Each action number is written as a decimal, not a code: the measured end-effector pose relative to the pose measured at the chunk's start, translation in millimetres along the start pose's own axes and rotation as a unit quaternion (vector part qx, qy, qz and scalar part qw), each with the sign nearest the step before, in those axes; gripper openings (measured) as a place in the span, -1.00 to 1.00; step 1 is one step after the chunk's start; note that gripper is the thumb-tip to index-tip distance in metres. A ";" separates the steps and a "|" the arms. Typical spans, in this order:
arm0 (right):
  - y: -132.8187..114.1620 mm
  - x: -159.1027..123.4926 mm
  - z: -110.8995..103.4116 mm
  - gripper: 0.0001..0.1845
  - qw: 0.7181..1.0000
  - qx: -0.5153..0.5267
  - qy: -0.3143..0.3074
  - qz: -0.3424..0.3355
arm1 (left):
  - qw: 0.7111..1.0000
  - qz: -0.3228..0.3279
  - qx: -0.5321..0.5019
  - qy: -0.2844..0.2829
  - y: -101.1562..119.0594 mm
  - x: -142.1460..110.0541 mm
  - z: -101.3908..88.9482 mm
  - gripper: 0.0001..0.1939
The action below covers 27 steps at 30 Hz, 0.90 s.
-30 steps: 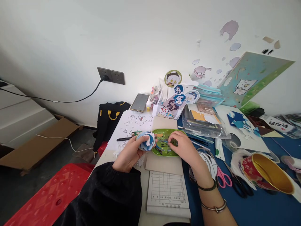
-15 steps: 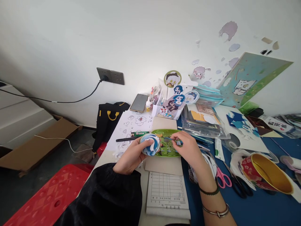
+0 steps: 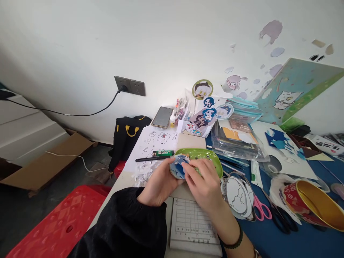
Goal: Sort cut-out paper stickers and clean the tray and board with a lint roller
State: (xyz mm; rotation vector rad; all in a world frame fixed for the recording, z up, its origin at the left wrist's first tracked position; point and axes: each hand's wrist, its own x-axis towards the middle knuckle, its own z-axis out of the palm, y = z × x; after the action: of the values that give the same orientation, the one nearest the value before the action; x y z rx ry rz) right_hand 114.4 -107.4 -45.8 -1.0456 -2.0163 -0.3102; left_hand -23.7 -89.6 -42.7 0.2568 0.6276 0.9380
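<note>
Above the near left edge of a green tray (image 3: 217, 162), the left hand (image 3: 159, 183) holds a round blue-and-white piece (image 3: 178, 167), with the thumb along its upper edge and the other fingers beneath. The right hand (image 3: 205, 182) meets it from the other side, its fingertips drawn close together at the face of the piece; I cannot tell whether anything small is pinched between them. That hand and its wrist hide part of the tray and of a printed form pad (image 3: 185, 218), which lies on the desk (image 3: 264, 240) below both hands.

Beyond the left hand, a black pen (image 3: 153, 158) lies across a sheet of line drawings (image 3: 146, 143), with a small green packet (image 3: 162, 153) just beside it and white paper scraps (image 3: 142, 173) nearer the sleeve. A phone (image 3: 162, 116) lies farther back, next to a small bottle (image 3: 172, 121).

Right of the right forearm are white oval cutouts (image 3: 236, 195) with cracked lines, then pink-handled scissors (image 3: 257, 203), black-handled scissors (image 3: 279, 215) and a red bowl with a gold inside (image 3: 313, 200), tipped over on its side.
</note>
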 end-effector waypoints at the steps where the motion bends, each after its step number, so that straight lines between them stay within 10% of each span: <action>1: -0.8 -0.2 1.3 -0.75 1.000 0.000 -0.007 -0.008 | 1.000 -0.002 -0.013 0.000 0.7 -0.3 0.6 -0.74; 11: 16.1 5.5 -10.5 -0.83 0.980 0.158 -0.043 0.114 | 0.996 0.061 0.055 0.046 -1.3 2.3 -4.4 -0.89; 16: 59.9 -6.3 -18.3 -0.85 0.968 0.061 -0.063 0.234 | 0.995 0.062 0.062 0.056 1.9 3.5 -5.4 -0.84; 21: 70.9 -16.9 0.5 -0.79 0.963 -0.019 -0.217 0.156 | 0.991 0.085 0.060 0.083 5.8 1.9 -4.5 -0.87; 27: 62.1 -13.2 8.7 -0.80 0.962 -0.073 -0.246 0.096 | 0.987 0.119 0.061 0.092 11.2 1.3 -8.8 -0.89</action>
State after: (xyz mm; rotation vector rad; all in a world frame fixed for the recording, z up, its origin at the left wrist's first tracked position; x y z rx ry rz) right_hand 161.4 -71.4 -70.3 -1.5175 -2.3247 -0.1002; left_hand -35.9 -82.5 -45.0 0.3628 0.8386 1.1642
